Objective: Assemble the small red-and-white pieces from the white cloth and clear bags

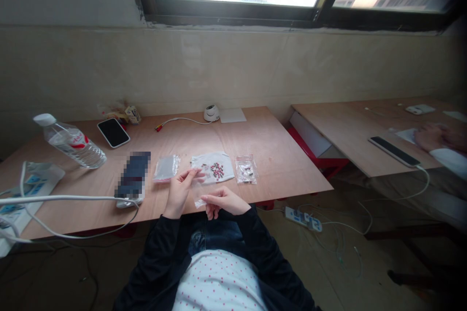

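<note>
Between my two hands is a small clear plastic bag [198,193], close to the table's front edge. My left hand [181,188] pinches its upper part, and my right hand [222,201] grips its lower end between thumb and fingers. Just beyond them a white cloth [226,161] lies flat, with a pile of small red, dark and silvery pieces [216,170] on it. Left of the cloth lies a stack of clear zip bags [166,169]. On its right a clear zip bag with small pieces inside [245,170] rests on the table.
A tilted water bottle [75,143], two phones [113,132], a power strip [25,199] and white cables occupy the left side. A dome camera [211,113] and a white card [233,115] stand at the back. Another person's hands [432,136] are at the right table.
</note>
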A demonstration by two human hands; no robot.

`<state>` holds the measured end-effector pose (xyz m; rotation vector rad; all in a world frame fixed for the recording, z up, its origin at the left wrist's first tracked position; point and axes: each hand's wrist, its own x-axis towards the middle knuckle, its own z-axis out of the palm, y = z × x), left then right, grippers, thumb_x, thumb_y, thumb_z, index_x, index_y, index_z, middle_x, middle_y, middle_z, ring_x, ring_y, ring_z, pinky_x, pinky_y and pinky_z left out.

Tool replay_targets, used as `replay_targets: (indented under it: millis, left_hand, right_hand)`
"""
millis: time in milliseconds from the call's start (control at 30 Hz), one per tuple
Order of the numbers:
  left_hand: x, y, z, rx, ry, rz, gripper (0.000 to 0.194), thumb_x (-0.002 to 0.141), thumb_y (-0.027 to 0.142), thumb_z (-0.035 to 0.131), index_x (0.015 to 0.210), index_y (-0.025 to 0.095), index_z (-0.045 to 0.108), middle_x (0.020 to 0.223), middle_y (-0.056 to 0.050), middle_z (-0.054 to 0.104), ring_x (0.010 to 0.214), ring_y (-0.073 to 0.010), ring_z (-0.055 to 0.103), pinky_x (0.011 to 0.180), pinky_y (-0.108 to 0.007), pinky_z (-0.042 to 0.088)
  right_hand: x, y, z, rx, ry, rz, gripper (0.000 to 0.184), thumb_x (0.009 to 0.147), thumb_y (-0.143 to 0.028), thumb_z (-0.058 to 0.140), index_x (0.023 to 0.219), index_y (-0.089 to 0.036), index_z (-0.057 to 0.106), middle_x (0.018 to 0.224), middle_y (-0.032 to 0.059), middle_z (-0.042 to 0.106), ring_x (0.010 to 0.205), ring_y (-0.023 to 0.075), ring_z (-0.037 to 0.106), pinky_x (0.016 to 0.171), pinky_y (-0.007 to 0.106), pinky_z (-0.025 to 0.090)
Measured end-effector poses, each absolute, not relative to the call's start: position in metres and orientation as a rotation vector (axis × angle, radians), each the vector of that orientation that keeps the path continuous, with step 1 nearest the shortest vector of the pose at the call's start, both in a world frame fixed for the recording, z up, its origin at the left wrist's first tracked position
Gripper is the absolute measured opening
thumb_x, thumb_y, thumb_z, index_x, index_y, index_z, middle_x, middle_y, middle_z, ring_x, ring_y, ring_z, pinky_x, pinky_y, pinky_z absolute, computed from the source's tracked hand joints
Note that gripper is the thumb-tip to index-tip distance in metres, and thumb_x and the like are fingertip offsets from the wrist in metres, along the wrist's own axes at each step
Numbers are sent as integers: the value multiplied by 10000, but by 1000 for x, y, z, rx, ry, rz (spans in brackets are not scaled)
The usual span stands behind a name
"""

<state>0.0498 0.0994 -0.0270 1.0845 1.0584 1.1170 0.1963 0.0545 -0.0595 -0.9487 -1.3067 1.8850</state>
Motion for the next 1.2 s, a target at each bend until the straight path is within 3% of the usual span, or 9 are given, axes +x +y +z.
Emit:
replay_targets:
  millis: [133,267,367,733,1200]
  left_hand:
    - [47,98,-28,1138,1054,1044,356,738,408,608,921,104,637,889,-99,677,820,-200,628,747,-309,477]
    - [44,89,-25,1352,1012,807,270,740,400,603,768,133,633,761,-38,648,738,-157,593,649,-243,444]
    - [42,80,-24,1447,957,724,225,744,362,609,716,138,623,703,-15,619,713,-137,563,680,-239,424]
    - [38,77,-28,1378,1065,887,235,710,359,634,668,127,631,650,-18,599,670,-136,532,679,-247,419]
    - [42,76,-32,1314,1120,955,244,674,363,665,759,135,655,682,-16,627,658,-138,564,658,-246,431]
  right_hand:
    - [198,55,-60,-969,-1322,1774,456,755,-532,551,567,-117,584,473,3,562,406,80,522,398,173,385]
    - [200,57,-64,-1017,-1205,1632,451,751,-546,541,578,-131,566,470,-16,530,405,77,514,387,172,369]
    - [203,58,-66,-1022,-1145,1559,411,743,-528,561,626,-134,578,473,-27,520,399,70,497,390,174,361]
    - [211,59,-56,-1055,-915,1341,320,651,-458,673,743,-173,560,653,-9,566,538,103,555,374,169,393]
    - [212,60,-67,-1168,-938,1130,291,679,-441,647,755,-165,592,691,31,580,658,143,557,435,192,408]
